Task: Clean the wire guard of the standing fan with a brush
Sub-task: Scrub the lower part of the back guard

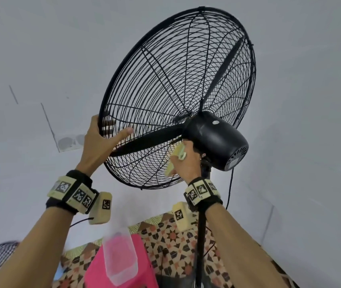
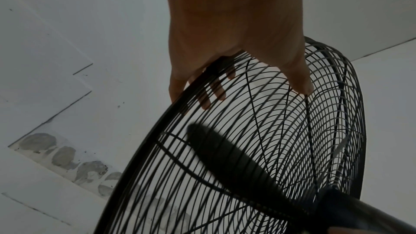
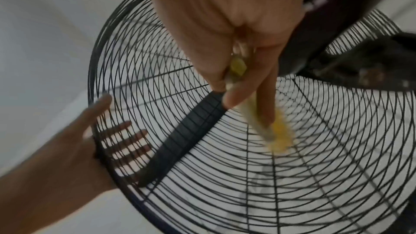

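The black standing fan is tilted above me, its round wire guard [image 1: 186, 59] seen from behind. My left hand [image 1: 103, 138] grips the guard's lower left rim, thumb on the rear wires and fingers on the front side [image 2: 216, 92]. My right hand [image 1: 186, 163] holds a yellow-green brush [image 1: 179, 152] just below the black motor housing [image 1: 217, 140]. In the right wrist view the brush's yellow bristles [image 3: 280, 136] press against the rear wires near the hub, beside a black blade [image 3: 186, 134]. My left hand [image 3: 67, 149] shows there too, on the rim.
The fan's black pole [image 1: 201, 235] and its cord [image 1: 230, 183] run down behind my right forearm. Below stand a pink plastic piece [image 1: 103, 273] with a clear container [image 1: 119, 258] over it, on a patterned floor [image 1: 175, 242]. White walls surround the fan.
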Motion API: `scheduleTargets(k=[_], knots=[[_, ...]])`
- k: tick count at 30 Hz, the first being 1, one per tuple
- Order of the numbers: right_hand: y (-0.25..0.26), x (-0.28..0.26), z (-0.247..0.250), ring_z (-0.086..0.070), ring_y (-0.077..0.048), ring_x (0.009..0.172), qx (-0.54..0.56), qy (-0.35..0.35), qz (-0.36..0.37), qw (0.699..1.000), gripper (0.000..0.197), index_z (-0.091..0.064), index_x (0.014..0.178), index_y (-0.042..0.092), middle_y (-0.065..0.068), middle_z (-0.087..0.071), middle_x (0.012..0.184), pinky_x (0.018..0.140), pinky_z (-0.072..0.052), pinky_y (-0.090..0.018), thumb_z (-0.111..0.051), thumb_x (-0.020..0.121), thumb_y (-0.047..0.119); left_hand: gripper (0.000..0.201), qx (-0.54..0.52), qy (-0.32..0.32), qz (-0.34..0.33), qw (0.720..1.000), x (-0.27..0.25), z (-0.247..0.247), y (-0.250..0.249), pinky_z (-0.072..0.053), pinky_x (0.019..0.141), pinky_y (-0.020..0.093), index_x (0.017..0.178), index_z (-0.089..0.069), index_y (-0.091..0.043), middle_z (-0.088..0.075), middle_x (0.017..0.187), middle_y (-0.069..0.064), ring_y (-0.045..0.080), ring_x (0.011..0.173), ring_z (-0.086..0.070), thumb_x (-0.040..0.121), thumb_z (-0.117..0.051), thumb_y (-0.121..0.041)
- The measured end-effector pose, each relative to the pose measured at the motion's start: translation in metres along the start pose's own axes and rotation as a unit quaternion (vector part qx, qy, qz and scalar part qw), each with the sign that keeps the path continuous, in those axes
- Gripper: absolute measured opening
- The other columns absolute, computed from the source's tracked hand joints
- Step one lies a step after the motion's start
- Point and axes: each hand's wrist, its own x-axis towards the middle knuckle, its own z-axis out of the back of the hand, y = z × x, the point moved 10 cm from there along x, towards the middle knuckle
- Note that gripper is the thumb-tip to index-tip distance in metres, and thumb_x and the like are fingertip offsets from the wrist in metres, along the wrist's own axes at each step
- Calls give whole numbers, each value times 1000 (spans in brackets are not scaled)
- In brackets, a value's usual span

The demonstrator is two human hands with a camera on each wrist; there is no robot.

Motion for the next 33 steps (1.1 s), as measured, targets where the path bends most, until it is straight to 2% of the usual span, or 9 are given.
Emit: scheduleTargets(k=[2,6,9,15,18,22,26,28,33], knots=[[-5,-4,8,-51,-7,86,34,-30,-3,999,58,-37,144,26,3,-49,105,61,-48,-10,-63,96,10,81,5,4,-10,1000,-1,0,-4,-45,95,26,141,-46,-25,-62,126,-8,6,118,-59,79,-83,-61],[3,-8,18,-52,-11,96,113,-104,17,988,59,-32,142,39,10,-43,101,72,-62,-49,-58,95,16,82,8,7,-14,1000,-3,0,-2,-42,90,19,140,-45,-29,-61,126,-11,-2,118,-56,77,-80,-68],[-6,-8,9,-59,-31,108,196,-113,-54,972,57,-43,144,39,4,-46,113,73,-64,-49,-61,94,17,84,11,4,-14,1000,-2,-1,1,-45,91,21,141,-45,-26,-61,128,-8,2,118,-58,78,-80,-68],[-29,-14,-5,-69,-14,83,345,-71,-109,929,43,-60,133,21,-2,-62,117,56,-60,-27,-63,94,2,91,11,3,-16,1000,1,1,2,-47,95,27,143,-45,-25,-62,128,-8,7,118,-60,73,-78,-74],[-26,-14,1,-72,-12,80,379,-121,-95,913,50,-53,141,23,2,-58,121,60,-60,-27,-62,97,2,92,9,7,-15,1000,1,-1,2,-48,96,28,141,-46,-25,-62,127,-8,6,117,-61,72,-78,-77],[-24,-18,-21,-69,-17,89,384,-55,-132,912,40,-60,130,20,-8,-62,123,56,-57,-24,-62,94,2,94,4,4,-11,1000,2,2,5,-51,101,39,141,-46,-25,-63,130,-6,14,119,-62,70,-78,-78],[-27,-19,-7,-73,-7,69,408,-105,-137,896,42,-60,134,19,-1,-64,111,56,-57,-24,-63,95,3,92,2,4,-20,1000,1,-1,2,-48,97,27,142,-46,-26,-63,130,-9,5,118,-61,71,-78,-75],[-23,-23,-10,-74,-9,73,446,-130,-135,875,47,-54,139,20,-4,-63,117,60,-59,-26,-63,97,2,90,-2,4,-24,1000,3,-2,1,-46,92,20,140,-47,-24,-63,125,-9,-1,113,-60,71,-78,-74],[-11,-36,-34,-74,-22,97,468,-32,-101,877,53,-50,147,26,-6,-64,124,72,-63,-34,-61,99,7,82,7,0,-17,1000,3,2,8,-46,93,25,141,-46,-25,-61,128,-9,3,116,-59,79,-81,-65]])
